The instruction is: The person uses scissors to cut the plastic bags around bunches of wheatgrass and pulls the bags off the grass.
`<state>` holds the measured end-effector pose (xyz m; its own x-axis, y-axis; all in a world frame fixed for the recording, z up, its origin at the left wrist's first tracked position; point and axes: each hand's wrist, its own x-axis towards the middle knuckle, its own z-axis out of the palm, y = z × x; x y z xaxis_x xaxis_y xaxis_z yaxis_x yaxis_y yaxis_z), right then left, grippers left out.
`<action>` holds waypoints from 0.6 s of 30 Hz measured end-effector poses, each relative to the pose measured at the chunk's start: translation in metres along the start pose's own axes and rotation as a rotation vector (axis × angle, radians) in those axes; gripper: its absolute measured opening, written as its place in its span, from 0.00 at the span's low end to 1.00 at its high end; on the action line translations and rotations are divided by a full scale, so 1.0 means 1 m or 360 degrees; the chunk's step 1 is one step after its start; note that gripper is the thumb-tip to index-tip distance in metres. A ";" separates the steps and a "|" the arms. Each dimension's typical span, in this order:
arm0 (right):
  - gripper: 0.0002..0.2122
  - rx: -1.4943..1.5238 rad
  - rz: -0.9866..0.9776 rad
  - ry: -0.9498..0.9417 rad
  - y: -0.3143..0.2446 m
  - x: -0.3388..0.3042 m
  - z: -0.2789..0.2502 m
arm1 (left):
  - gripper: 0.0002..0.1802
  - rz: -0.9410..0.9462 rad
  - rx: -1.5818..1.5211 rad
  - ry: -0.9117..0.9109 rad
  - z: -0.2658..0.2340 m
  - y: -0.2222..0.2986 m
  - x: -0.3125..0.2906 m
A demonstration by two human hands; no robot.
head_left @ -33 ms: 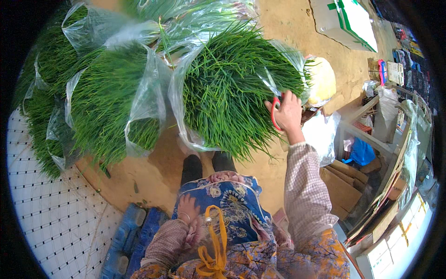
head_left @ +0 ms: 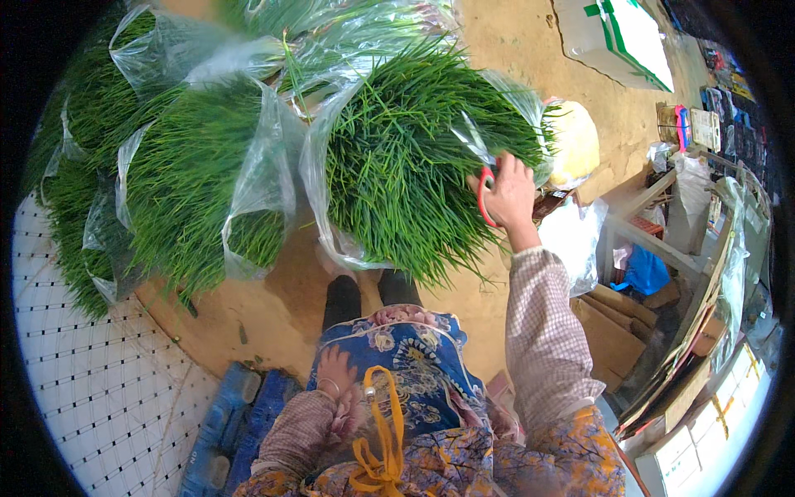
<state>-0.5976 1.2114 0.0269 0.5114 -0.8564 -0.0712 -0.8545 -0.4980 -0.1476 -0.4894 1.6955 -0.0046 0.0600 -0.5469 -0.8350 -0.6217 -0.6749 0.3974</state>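
Observation:
My right hand (head_left: 511,192) grips a pair of scissors (head_left: 485,184) by its red handles. The silver blades stand apart and point up and to the left, over a big bunch of long thin green stalks (head_left: 406,157), which look like chives or scallions. Clear plastic (head_left: 319,186) wraps the sides of this bunch. Low on the left, my left hand (head_left: 334,369) lies flat on my blue flowered apron (head_left: 406,356), holding nothing, with its fingers stretched out.
More bagged green bunches (head_left: 195,166) fill the left and far side. White dotted tiles (head_left: 91,373) and a blue plastic pallet (head_left: 219,431) are at lower left. On the right are cardboard (head_left: 609,340), a wooden frame (head_left: 662,248), a pale yellow bundle (head_left: 573,145) and a white foam box (head_left: 617,41).
The scissors have shifted slightly to the left and up with my right hand, and their blades look spread wider. My left hand rests in the same spot.

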 end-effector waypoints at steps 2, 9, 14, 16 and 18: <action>0.25 -0.0027 -0.0055 0.0105 -0.015 0.015 0.004 | 0.24 0.0024 0.0026 0.0039 0.000 0.003 0.001; 0.19 0.0702 0.0593 0.0014 -0.017 -0.001 -0.003 | 0.24 -0.0015 0.0021 0.0021 -0.002 0.009 0.002; 0.25 0.0354 0.0663 -0.0175 0.007 -0.034 -0.006 | 0.25 -0.0036 0.0020 0.0009 -0.002 0.007 0.003; 0.28 0.0284 0.0665 -0.0207 0.012 -0.031 -0.003 | 0.25 -0.0045 0.0021 0.0003 0.001 0.004 0.003; 0.30 0.0262 0.0700 -0.0183 0.012 -0.008 -0.002 | 0.25 -0.0032 0.0025 -0.0014 0.004 0.002 0.004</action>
<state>-0.6119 1.2125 0.0273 0.1194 -0.9557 -0.2692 -0.9710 -0.0559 -0.2324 -0.4934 1.6935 -0.0088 0.0657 -0.5291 -0.8460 -0.6325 -0.6779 0.3748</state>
